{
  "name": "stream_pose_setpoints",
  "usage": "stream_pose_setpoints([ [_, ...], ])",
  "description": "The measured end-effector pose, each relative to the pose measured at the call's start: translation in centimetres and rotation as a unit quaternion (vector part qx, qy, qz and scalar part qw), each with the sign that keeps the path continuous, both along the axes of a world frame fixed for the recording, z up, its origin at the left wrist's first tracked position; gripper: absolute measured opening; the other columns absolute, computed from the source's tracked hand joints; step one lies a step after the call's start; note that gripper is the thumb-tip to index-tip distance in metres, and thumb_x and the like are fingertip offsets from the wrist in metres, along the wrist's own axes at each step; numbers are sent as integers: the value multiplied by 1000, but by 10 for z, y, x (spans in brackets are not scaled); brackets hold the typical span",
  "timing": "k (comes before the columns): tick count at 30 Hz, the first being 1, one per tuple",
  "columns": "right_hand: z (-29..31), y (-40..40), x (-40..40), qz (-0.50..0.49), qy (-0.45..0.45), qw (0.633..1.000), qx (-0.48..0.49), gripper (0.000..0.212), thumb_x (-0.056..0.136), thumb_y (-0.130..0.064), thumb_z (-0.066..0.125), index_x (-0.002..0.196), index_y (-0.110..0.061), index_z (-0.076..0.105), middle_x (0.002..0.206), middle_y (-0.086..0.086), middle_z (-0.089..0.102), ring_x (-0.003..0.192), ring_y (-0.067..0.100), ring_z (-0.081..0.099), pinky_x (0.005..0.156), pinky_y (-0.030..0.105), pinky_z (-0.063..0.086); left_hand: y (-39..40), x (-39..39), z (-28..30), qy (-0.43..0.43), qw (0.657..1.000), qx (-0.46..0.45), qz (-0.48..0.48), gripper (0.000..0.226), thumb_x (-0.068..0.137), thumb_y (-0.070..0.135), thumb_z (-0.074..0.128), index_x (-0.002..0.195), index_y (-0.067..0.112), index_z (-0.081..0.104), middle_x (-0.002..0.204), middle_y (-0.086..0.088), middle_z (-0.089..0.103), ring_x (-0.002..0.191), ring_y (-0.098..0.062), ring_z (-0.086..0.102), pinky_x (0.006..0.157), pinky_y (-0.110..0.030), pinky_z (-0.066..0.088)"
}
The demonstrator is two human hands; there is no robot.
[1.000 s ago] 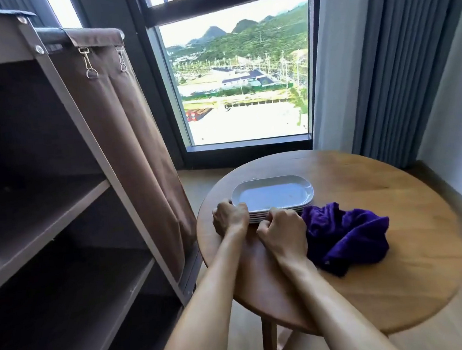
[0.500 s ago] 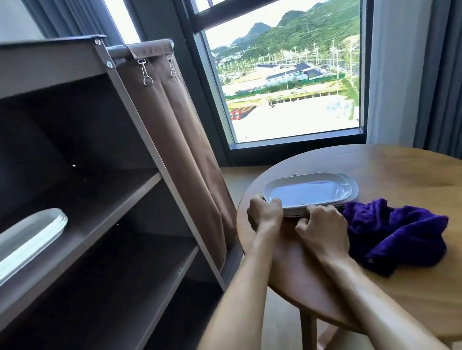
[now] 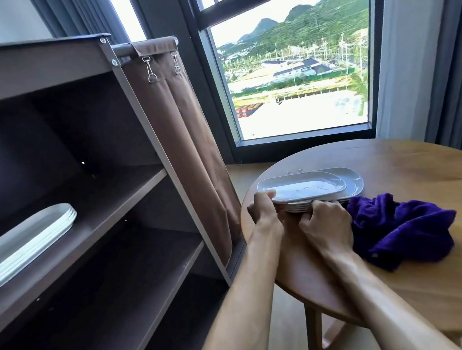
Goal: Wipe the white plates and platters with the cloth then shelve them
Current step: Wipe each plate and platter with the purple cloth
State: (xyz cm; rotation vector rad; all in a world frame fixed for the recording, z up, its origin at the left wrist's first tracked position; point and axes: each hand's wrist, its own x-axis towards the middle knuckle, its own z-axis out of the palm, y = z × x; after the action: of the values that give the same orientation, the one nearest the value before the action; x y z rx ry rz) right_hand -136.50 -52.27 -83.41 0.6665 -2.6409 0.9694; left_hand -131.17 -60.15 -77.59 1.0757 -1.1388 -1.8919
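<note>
The stack of white oblong platters (image 3: pixel 311 193), long axis lying left-right across the round wooden table (image 3: pixel 414 242), is gripped at its near-left edge by the left hand (image 3: pixel 263 209) and right hand (image 3: pixel 326 219), fingers curled on it, with the dark brown shelf unit (image 3: pixel 92 203) to the left.

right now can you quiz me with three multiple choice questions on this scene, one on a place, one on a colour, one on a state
1. Where does the cloth lie?
A. on the round table, right of the plate stack
B. on a cabinet shelf
C. on the window sill

2. What colour is the cloth?
A. white
B. purple
C. brown

3. What is the left hand doing?
A. hanging idle beside the table
B. wiping with the cloth
C. gripping the left end of the stack of white plates

Answers:
1. A, the cloth sits crumpled on the wooden tabletop beside the stack.
2. B, it is deep purple against the wood.
3. C, its thumb lies on the top plate's rim, while the right hand grips the stack's near edge.
</note>
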Motion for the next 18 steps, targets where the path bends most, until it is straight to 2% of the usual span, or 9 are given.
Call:
stream_pose_setpoints([
  [2, 0, 1, 1, -5, 0, 1000, 3, 18, 79, -14, 66, 76, 4, 67, 81, 25, 69, 87, 42, 64, 72, 43, 51, 6, 5, 2, 31, 999, 29, 15, 21, 84, 11, 61, 98, 2, 73, 88, -15, 66, 71, -26, 61, 67, -31, 50],
  [4, 1, 2, 3, -7, -6, 1000, 9, 19, 79, -14, 66, 75, 5, 66, 80, 25, 69, 86, 42, 64, 72, 43, 50, 12, 9, 6, 47, 997, 61, 21, 24, 89, 9, 56, 106, -1, 69, 101, -20, 66, 82, -32, 66, 70, -33, 53],
  [6, 3, 4, 7, 2, -25, 1000, 8, 20, 79, -13, 66, 75, 7, 66, 81, 26, 69, 87, 42, 63, 74, 43, 50, 20, 13, 12, 82, 993, 87, 20, 30, 91, 8, 53, 117, -1, 66, 117, -25, 67, 104, -41, 68, 86, -44, 60],
  [8, 8, 6, 9, 13, -56, 998, -15, 20, 79, -14, 66, 80, 6, 68, 85, 27, 69, 91, 43, 64, 78, 42, 49, 27, 18, 16, 111, 989, 98, 30, 36, 91, 6, 50, 124, 2, 65, 120, -27, 68, 108, -45, 67, 93, -55, 58],
  [11, 23, 18, 11, 14, -118, 982, -149, 12, 79, -10, 66, 75, -1, 72, 79, 22, 71, 84, 40, 66, 76, 37, 47, 34, 24, 20, 134, 984, 104, 64, 38, 89, 7, 48, 123, 2, 65, 117, -27, 69, 104, -46, 68, 92, -58, 58],
  [13, 33, 34, 16, -23, -94, 963, -251, 13, 80, -7, 63, 79, -6, 76, 77, 16, 73, 83, 36, 67, 78, 35, 47, 33, 29, 18, 122, 981, 128, 75, 34, 88, 11, 50, 116, 4, 68, 113, -23, 71, 100, -43, 69, 87, -52, 61],
  [14, 38, 44, 19, -59, -60, 963, -255, 16, 80, -7, 62, 84, -9, 77, 83, 15, 74, 89, 36, 66, 82, 36, 47, 34, 31, 16, 120, 979, 148, 73, 28, 87, 14, 52, 107, 5, 70, 106, -20, 73, 93, -38, 70, 77, -45, 62],
  [16, 42, 61, 16, -131, -26, 977, -169, 27, 78, -11, 63, 101, -13, 76, 107, 17, 70, 112, 39, 57, 99, 44, 41, 35, 36, 12, 127, 974, 174, 68, 20, 88, 23, 56, 95, 10, 69, 90, -13, 75, 79, -31, 68, 62, -33, 60],
  [18, 41, 80, 8, -150, -117, 981, -30, 47, 76, -26, 68, 122, -19, 66, 135, 20, 54, 134, 39, 39, 114, 50, 28, 37, 41, 7, 152, 972, 170, 53, 27, 90, 27, 56, 110, 14, 71, 102, -12, 77, 95, -32, 70, 81, -42, 63],
])
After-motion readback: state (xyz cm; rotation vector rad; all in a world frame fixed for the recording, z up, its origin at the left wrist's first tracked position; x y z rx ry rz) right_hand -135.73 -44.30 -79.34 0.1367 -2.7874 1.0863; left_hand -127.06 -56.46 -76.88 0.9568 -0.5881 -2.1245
